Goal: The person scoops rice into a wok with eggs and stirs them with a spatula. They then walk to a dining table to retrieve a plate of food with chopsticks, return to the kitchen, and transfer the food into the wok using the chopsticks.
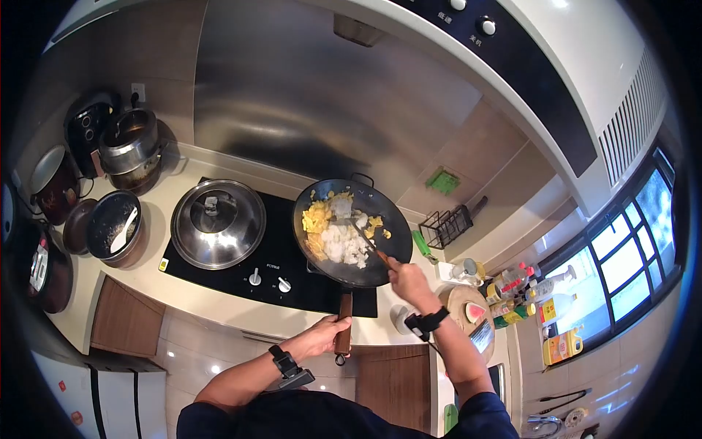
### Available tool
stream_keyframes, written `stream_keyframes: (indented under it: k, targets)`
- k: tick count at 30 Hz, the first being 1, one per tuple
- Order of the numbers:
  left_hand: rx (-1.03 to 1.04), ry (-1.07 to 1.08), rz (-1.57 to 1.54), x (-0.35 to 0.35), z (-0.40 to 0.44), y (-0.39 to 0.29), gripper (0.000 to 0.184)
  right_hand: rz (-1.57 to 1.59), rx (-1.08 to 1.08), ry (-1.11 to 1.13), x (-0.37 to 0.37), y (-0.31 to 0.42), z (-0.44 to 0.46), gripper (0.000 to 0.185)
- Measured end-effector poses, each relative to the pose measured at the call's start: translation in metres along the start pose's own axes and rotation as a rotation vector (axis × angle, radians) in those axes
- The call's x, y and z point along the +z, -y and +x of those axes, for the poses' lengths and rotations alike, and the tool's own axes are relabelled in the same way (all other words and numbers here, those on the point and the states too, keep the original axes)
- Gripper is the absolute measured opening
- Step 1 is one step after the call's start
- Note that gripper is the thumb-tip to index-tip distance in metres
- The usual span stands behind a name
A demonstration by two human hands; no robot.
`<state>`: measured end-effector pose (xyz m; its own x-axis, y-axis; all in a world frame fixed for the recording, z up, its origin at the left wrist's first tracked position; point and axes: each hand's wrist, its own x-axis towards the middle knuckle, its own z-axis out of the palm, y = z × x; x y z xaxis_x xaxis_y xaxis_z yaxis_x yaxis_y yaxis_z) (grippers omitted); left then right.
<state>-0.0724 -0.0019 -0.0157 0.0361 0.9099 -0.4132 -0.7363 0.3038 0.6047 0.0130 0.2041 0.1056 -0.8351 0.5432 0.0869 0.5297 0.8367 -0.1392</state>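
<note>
A dark wok sits on the right side of the black cooktop. In it lie white rice and yellow scrambled egg, side by side and partly mixed. My left hand is closed around the wok's brown wooden handle, which points toward me. Gripped in my right hand is the wooden handle of a spatula; its metal head reaches into the food near the wok's middle and is partly hidden there.
A large lidded pan covers the left side of the cooktop. Further left stands a dark pot with a white rice paddle. Right of the wok are a round cutting board, a watermelon slice and several bottles.
</note>
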Motion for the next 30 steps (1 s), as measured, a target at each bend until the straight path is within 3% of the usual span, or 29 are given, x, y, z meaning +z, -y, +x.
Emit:
stream_keyframes:
  k: [3,7,8,11,14,18,22,26,30]
  targets:
    - [0.003,0.010,-0.005,-0.004,0.006,0.004,0.025,0.069,-0.036,-0.016,-0.032,-0.016,0.002,0.031]
    - [0.002,0.018,0.005,-0.005,0.004,0.004,0.025,0.167,0.041,-0.092,-0.022,-0.002,0.009,0.029]
    - [0.006,0.012,0.002,-0.006,0.005,0.004,0.025,0.195,-0.075,-0.166,0.016,-0.026,0.018,0.029]
    - [-0.008,0.019,0.000,-0.004,0.003,0.003,0.025,0.005,-0.042,-0.103,0.020,-0.002,0.012,0.029]
    - [-0.006,0.032,0.003,-0.006,0.004,0.001,0.025,0.023,-0.064,-0.049,-0.019,0.001,0.004,0.028]
    - [0.009,0.052,-0.019,-0.009,0.005,0.005,0.030,0.016,-0.019,-0.096,-0.032,0.002,0.004,0.041]
    - [-0.003,0.047,-0.021,-0.008,0.006,0.006,0.030,-0.083,-0.049,-0.161,0.029,-0.005,0.022,0.033]
    - [-0.023,0.050,-0.003,-0.011,0.006,0.007,0.030,-0.070,-0.136,-0.085,-0.021,0.000,0.017,0.027]
    - [-0.009,0.038,-0.005,-0.008,0.005,0.001,0.028,-0.015,-0.030,-0.021,-0.070,0.014,-0.020,0.034]
